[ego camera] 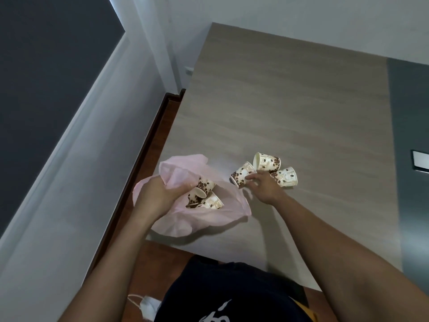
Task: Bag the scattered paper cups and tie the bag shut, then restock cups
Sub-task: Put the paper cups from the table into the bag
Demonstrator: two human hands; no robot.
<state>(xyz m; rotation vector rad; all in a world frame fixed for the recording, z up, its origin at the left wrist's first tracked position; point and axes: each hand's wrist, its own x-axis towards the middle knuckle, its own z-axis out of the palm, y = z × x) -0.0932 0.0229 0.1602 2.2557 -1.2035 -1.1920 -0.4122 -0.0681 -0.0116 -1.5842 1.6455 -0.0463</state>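
Pink plastic bag (209, 217) lies open at the table's (301, 101) near-left corner, its mouth bunched in the left hand (160, 194), with several cups (204, 194) already inside. Three loose cups lie tipped over just right of it. The right hand (262, 184), clearly the nearer one, has its fingers closing around the nearest cup (242, 174), whose long axis runs from seven to one o'clock. The bag's mouth waits at about eight o'clock from that hand.
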